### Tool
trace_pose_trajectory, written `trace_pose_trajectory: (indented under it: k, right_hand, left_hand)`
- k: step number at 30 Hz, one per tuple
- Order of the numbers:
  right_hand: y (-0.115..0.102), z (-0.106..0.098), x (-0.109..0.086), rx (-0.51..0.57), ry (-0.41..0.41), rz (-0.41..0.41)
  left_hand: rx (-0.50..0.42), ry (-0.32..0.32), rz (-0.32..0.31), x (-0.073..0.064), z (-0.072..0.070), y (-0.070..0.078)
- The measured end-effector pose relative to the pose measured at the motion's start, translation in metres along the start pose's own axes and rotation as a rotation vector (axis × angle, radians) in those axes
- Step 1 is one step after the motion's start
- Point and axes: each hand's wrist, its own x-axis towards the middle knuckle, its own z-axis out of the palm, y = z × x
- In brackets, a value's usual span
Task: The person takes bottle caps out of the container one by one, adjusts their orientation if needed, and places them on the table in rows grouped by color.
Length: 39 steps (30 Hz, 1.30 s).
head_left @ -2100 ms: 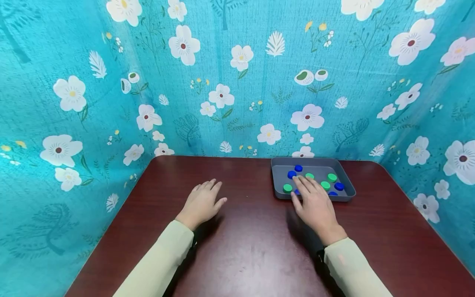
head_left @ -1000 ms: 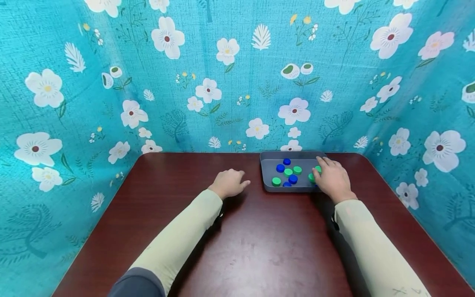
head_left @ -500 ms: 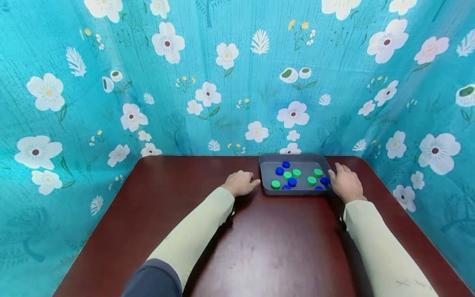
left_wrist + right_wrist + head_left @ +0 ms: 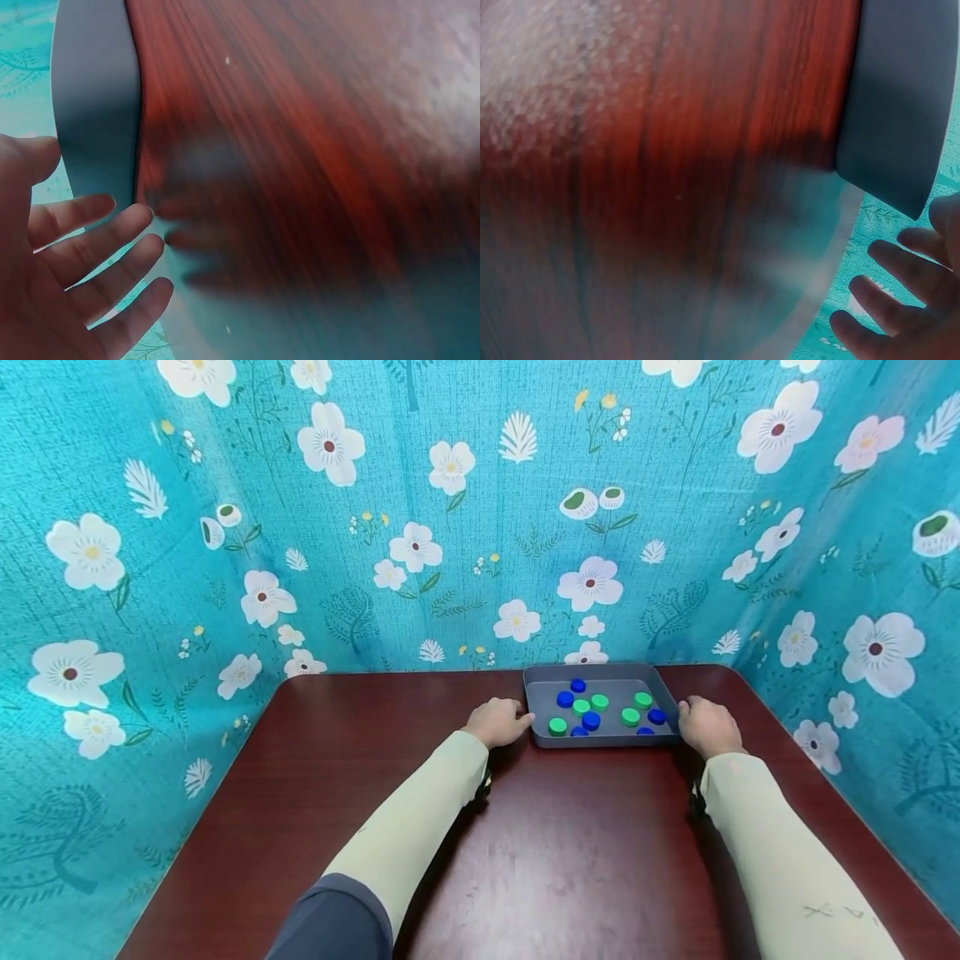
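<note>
A shallow grey rectangular tray point(image 4: 603, 742) stands at the back right of the table, with several green caps point(image 4: 557, 727) and blue caps point(image 4: 591, 721) spread over its floor. At the tray's left end is my left hand point(image 4: 497, 722). In the left wrist view its thumb lies at the rim of the tray point(image 4: 97, 82), and the fingers point(image 4: 124, 262) are spread and loosely bent by the outer wall. My right hand point(image 4: 707, 725) is beside the right end. The right wrist view has its fingers point(image 4: 900, 270) loosely extended just past a corner of the tray point(image 4: 900, 97).
The dark red-brown table point(image 4: 360, 760) has a glossy top that reflects light. A turquoise flowered curtain point(image 4: 480, 560) hangs right behind its back edge and along both sides.
My right hand has moved from over the tray to its right end. The left hand has travelled right and forward to the left end. More caps show now that the right hand is off them.
</note>
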Motion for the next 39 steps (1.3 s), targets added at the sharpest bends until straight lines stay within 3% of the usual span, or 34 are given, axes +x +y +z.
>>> trace_pose_trajectory:
  k: [14, 22, 32, 39]
  right_hand:
    - [0.002, 0.004, 0.001, 0.005, -0.039, -0.032]
    - [-0.003, 0.005, 0.004, 0.063, -0.078, 0.0]
    - [-0.006, 0.009, -0.009, 0.144, -0.123, 0.011]
    - [-0.015, 0.014, -0.013, 0.11, -0.115, -0.037]
  left_hand:
    - [-0.053, 0.006, 0.024, -0.002, -0.001, 0.008]
    - [-0.088, 0.037, 0.017, -0.003, 0.001, 0.004]
    - [-0.145, 0.014, 0.016, -0.013, -0.001, -0.004]
    - [-0.145, 0.007, 0.004, -0.023, -0.007, -0.011]
